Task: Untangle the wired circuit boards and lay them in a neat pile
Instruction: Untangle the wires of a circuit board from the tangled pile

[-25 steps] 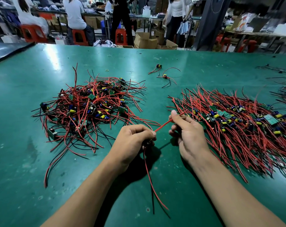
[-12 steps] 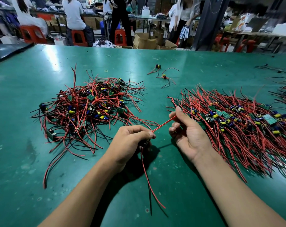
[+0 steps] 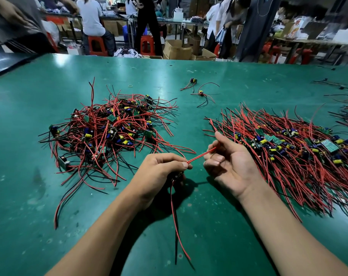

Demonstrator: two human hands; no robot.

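Rotated palm-up since half a second ago, the right hand curls its fingers about the tip of the red wire; whether it pinches cannot be told. Unchanged: the left hand clamps that wire's other end between thumb and forefinger, the wired board mostly hidden beneath it, other leads trailing toward the tabletop's near edge. The tangled heap lies left of the grip, the neat pile toward the right edge. Open green runs between them; two stray boards lie nearer the far edge.
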